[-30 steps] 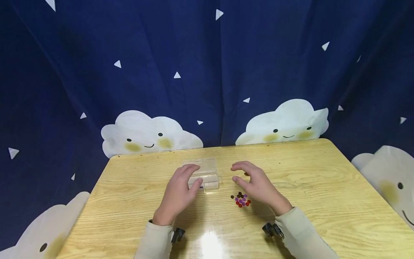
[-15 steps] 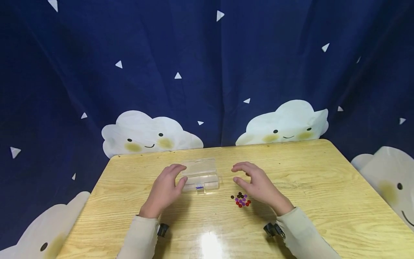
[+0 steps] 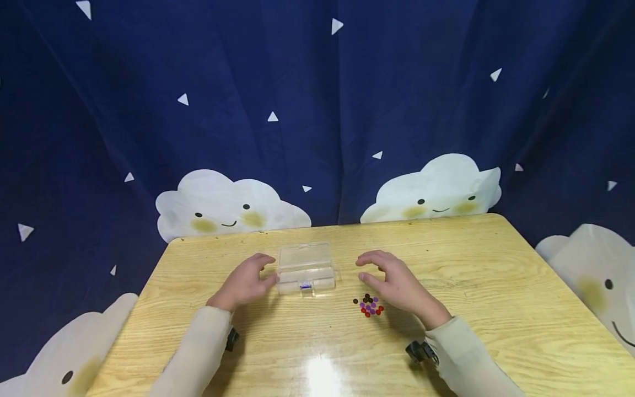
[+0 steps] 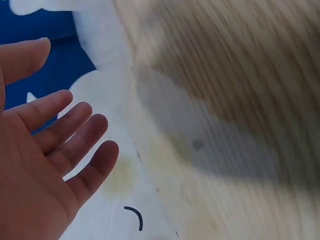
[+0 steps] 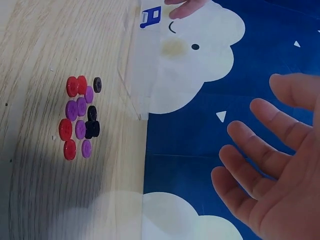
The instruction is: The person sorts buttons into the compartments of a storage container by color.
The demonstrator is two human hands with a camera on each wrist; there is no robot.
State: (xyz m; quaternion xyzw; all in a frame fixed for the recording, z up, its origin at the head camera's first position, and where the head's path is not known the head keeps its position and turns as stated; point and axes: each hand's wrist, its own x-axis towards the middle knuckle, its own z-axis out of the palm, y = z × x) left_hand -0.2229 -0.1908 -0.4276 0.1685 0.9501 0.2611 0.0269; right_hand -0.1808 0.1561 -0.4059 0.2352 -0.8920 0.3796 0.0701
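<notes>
A clear plastic box (image 3: 317, 275) lies with its lid (image 3: 305, 255) folded back on the wooden table; a blue mark shows on its front latch (image 3: 305, 286). My left hand (image 3: 246, 282) is just left of the box, fingers relaxed and holding nothing. In the left wrist view, that hand's fingers (image 4: 102, 160) are spread. My right hand (image 3: 399, 281) hovers right of the box, loosely bent around air. Just left of it and nearer to me lie several small buttons: red (image 5: 65, 129), purple (image 5: 72, 110) and black (image 5: 97, 85).
The wooden table (image 3: 471, 275) reaches well out to both sides. Behind it hangs a dark blue curtain (image 3: 297, 82) with clouds and white triangles. A camera (image 3: 420, 351) is strapped at the right wrist.
My left hand has moved left, off the front of the box, so the blue-marked latch now shows fully. The right hand has stayed nearly still; the buttons lie as before.
</notes>
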